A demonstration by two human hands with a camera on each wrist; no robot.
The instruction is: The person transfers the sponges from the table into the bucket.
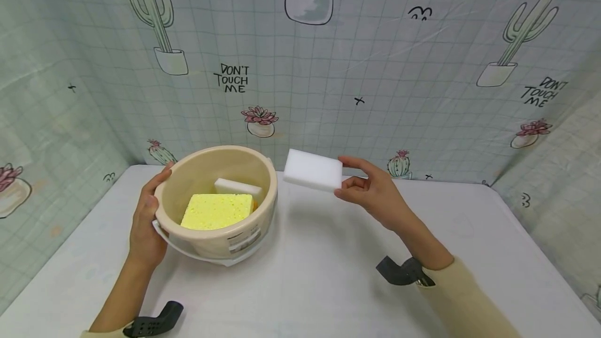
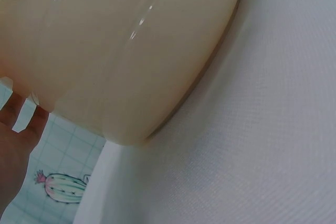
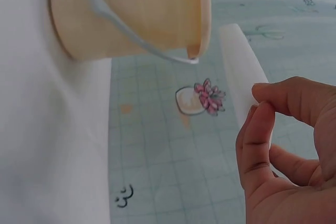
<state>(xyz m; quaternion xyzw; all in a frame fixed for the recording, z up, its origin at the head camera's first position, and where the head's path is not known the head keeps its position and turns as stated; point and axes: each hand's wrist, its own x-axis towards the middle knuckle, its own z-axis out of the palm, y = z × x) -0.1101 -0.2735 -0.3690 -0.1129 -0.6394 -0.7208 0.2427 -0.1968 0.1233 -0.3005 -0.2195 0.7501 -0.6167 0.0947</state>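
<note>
A white melamine sponge block (image 1: pixel 313 169) is pinched at its right end by the thumb and fingers of my right hand (image 1: pixel 371 192), held up beside the bucket. In the right wrist view the white sponge (image 3: pixel 242 72) shows edge-on. My left hand (image 1: pixel 147 223) holds the left side of a cream plastic bucket (image 1: pixel 213 163) near its rim. The left wrist view has fingers (image 2: pixel 38 124) against the bucket's outer wall (image 2: pixel 131 51). Inside the bucket lie a yellow sponge (image 1: pixel 218 211) and, behind it, another white block (image 1: pixel 238 188). A sliver of orange shows beside the yellow sponge.
The bucket's white handle (image 1: pixel 227 262) hangs down in front, below a printed label (image 1: pixel 244 240). The bucket stands on a white-covered table (image 1: pixel 300 286). A grid-patterned curtain with cactus drawings (image 1: pixel 310 77) encloses the back and sides. Dark straps circle both wrists.
</note>
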